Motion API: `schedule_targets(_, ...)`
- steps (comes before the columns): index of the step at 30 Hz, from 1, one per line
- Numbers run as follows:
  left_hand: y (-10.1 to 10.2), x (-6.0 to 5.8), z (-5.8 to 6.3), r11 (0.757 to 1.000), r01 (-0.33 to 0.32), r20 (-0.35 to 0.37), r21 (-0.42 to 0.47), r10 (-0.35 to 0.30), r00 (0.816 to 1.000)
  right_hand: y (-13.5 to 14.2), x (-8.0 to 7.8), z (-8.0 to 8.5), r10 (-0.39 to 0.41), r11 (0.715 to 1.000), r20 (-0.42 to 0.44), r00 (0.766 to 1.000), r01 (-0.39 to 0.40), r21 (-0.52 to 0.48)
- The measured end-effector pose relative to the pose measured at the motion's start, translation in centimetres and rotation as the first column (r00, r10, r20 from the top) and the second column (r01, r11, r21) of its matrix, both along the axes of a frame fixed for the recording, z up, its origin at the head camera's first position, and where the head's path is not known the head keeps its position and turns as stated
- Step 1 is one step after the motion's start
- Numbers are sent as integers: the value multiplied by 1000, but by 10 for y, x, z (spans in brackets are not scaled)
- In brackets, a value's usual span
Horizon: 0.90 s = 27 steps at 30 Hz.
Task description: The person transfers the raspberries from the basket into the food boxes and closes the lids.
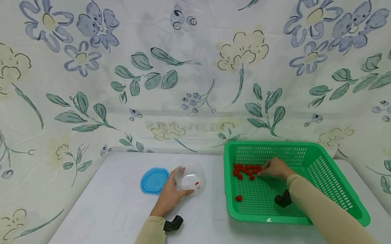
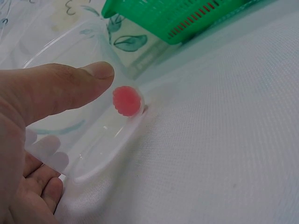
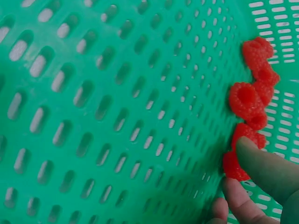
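Right hand (image 1: 276,170): I have thumb and fingertip pinching the end raspberry (image 3: 234,164), toward the far left corner of the green basket (image 1: 276,219).
Left hand (image 1: 171,193): grips the clear tub (image 1: 187,177), toward the far edge of the worktop (image 1: 115,201).
Handling: I'd pinch lightly and lift straight up; soft fruit could crush. Steady the tub.
Raspberries (image 1: 247,170): red, bumpy, some showing hollow ends; one lies in the tub.
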<state>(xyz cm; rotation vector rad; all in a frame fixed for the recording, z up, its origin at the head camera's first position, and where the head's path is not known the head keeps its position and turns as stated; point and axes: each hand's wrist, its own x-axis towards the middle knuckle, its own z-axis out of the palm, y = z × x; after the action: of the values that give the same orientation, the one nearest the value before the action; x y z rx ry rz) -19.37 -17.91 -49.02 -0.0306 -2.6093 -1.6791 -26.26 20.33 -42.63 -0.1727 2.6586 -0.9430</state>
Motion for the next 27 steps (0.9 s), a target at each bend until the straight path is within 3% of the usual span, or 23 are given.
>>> schedule_targets(13,0,1,-1,1000,-2,-12,1,2,1000,-3,0,1,-13,1000,13,1000,13,10)
schedule_targets(27,-2,-1,-4,1000,0,4,-6,0,1000,-3,-1,8,1,998,23,1000,0,-67)
